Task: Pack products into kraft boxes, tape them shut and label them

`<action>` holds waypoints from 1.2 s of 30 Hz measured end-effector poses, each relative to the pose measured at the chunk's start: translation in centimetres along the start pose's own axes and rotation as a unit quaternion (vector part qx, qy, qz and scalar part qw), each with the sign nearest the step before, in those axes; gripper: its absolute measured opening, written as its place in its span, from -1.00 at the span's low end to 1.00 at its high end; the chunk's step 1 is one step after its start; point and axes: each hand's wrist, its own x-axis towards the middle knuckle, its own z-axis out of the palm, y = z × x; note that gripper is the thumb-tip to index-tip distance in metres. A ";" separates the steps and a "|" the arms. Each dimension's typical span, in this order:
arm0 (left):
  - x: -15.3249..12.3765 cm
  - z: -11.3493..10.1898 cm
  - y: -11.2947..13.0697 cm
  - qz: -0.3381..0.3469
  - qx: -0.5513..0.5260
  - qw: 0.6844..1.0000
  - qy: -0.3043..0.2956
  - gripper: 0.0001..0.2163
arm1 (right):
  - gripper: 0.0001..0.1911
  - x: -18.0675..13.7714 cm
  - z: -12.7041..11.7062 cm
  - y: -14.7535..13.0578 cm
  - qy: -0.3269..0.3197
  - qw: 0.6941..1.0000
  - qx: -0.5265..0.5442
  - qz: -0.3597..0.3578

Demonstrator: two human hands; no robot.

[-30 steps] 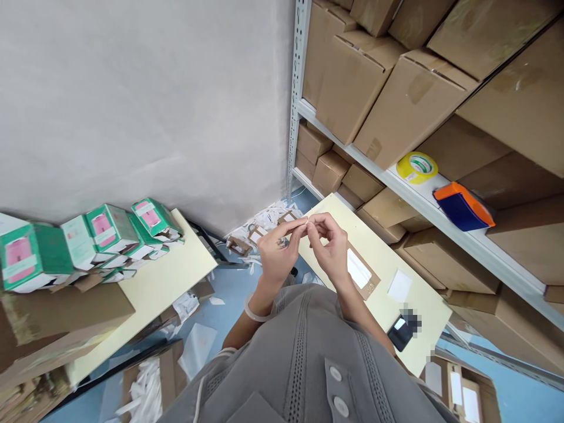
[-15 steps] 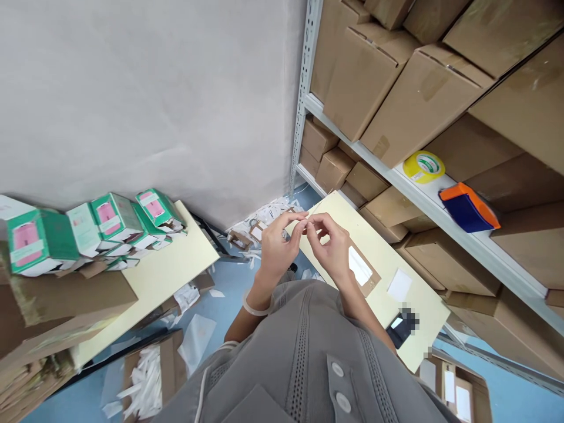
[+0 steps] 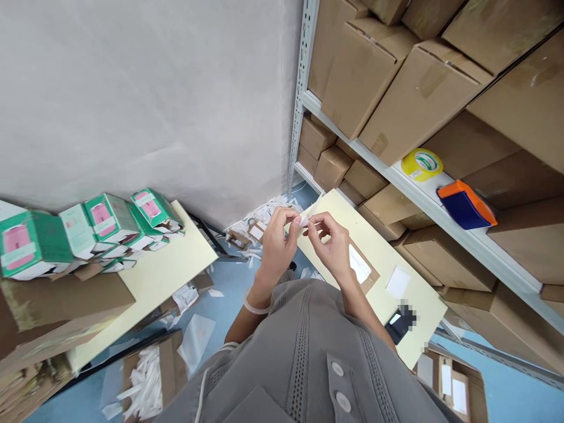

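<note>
Between my two hands is a thin white strip (image 3: 314, 207), looking like paper or peeled backing, whose free end points up and away over the table corner. My left hand (image 3: 278, 241) pinches its near end between thumb and fingers. Close beside it, my right hand (image 3: 331, 245) has thumb and forefinger pinched on the same strip. Behind and under my right hand, a brown cardboard piece with a white label (image 3: 360, 264) lies on the cream table (image 3: 420, 299). A white paper square (image 3: 398, 282) and a dark, partly pixelated device (image 3: 399, 324) lie nearer me.
Metal shelving (image 3: 374, 154) with cardboard boxes rises at the right, holding yellow tape (image 3: 422, 164) and a blue-orange object (image 3: 467, 205). Green boxes (image 3: 152, 205) stand on a left table (image 3: 194, 247). Scrap paper litters the floor; an open carton (image 3: 176, 358) holds white strips.
The strip has turned and now shows its broad white side, where before only a thin edge was visible. My fingertips have moved slightly apart. The view has shifted a little.
</note>
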 end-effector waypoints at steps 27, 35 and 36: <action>-0.4 -1.9 -1.0 -0.048 0.014 0.995 0.089 -0.86 | -0.92 0.5 -1.4 1.3 0.007 0.999 -0.040 0.014; -0.5 -2.3 -1.6 -0.069 0.024 0.992 0.101 -0.85 | -0.93 0.4 -1.9 1.7 0.022 0.998 -0.053 0.018; -0.5 -2.3 -1.7 -0.069 0.027 0.992 0.104 -0.85 | -0.93 0.4 -1.9 1.7 0.024 0.998 -0.055 0.019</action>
